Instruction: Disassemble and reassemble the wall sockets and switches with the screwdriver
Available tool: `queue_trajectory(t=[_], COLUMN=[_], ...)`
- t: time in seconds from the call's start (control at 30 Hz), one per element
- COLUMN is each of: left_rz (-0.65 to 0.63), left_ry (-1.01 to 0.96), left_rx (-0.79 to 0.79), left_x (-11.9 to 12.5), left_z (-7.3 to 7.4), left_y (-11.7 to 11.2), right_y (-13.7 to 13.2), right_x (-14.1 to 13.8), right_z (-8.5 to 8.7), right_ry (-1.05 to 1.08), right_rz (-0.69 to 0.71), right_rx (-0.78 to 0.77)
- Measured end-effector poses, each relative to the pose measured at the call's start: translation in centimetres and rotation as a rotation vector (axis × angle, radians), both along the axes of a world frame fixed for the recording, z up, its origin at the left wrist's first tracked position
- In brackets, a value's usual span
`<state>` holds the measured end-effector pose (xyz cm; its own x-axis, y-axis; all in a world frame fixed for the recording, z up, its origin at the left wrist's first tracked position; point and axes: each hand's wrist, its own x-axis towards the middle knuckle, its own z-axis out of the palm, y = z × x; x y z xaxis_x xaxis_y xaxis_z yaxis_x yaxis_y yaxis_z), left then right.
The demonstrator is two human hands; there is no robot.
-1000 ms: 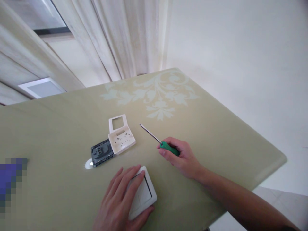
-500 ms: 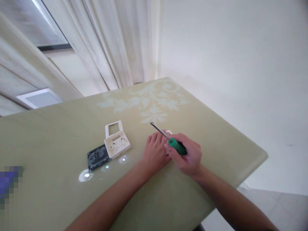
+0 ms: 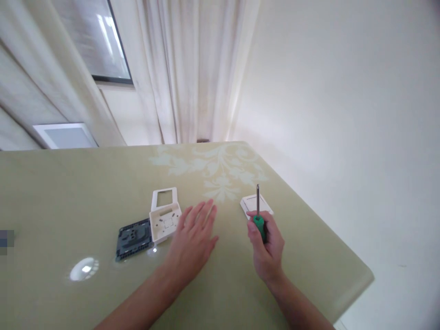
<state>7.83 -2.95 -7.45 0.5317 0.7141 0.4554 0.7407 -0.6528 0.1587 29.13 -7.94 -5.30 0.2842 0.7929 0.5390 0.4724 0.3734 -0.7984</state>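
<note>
The right hand (image 3: 270, 245) is closed around the green handle of a screwdriver (image 3: 259, 224), right of centre in the frame, shaft pointing up. Just behind it lies a white switch unit (image 3: 250, 202). At centre, the left hand (image 3: 193, 245) is flat with fingers extended, perhaps touching the white box (image 3: 165, 225) left of centre. A white frame (image 3: 175, 196) and dark plate (image 3: 134, 239) adjoin that box.
</note>
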Motion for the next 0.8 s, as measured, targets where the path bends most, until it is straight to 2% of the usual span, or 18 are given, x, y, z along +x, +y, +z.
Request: queue_trajectory(t=[0.07,0.13,0.17,0.27,0.33,0.4,0.47,0.57,0.63,0.73,0.8], left_rz=[0.149,0.199,0.190,0.090,-0.039,-0.179,-0.259,-0.220,-0.054,0.278,0.349], left_ry=[-0.027,-0.046,-0.092,-0.204,-0.209,-0.177,-0.192,-0.265,-0.288,-0.195,-0.160], left_rx=[0.097,0.106,0.094,0.031,0.049,0.072,0.069,-0.030,-0.075,-0.093,-0.155], left_x=[-5.6,-9.6,-10.8,-11.5,-10.5,-9.5,-9.3,-11.2,-13.4,-16.7,-18.2], left_z=[-0.9,-1.8,-2.1,-2.2,-1.8,-1.0,-0.1,0.8,0.8,-0.3,-1.5], left_y=[-1.9,-3.8,-4.8,-7.3,-8.4,-9.0,-8.9,-7.6,-6.0,-3.5,-2.4], right_y=[-0.2,-0.2,-0.1,0.1,0.2,0.5,1.4,3.6,5.5,7.8,8.6], right_x=[-0.4,-1.0,-1.4,-2.6,-3.3,-4.0,-4.8,-6.6,-8.0,-10.1,-11.1], right_z=[-0.2,-0.5,-0.7,-1.6,-1.8,-1.4,0.0,3.4,6.1,9.5,10.8], right_ry=[-0.007,-0.039,-0.056,-0.057,-0.033,-0.039,-0.093,-0.220,-0.268,-0.281,-0.276], right_rz=[0.080,0.143,0.164,0.202,0.225,0.263,0.325,0.440,0.470,0.521,0.554], right_rx=[-0.048,-0.068,-0.079,-0.140,-0.185,-0.213,-0.228,-0.200,-0.118,-0.028,0.012])
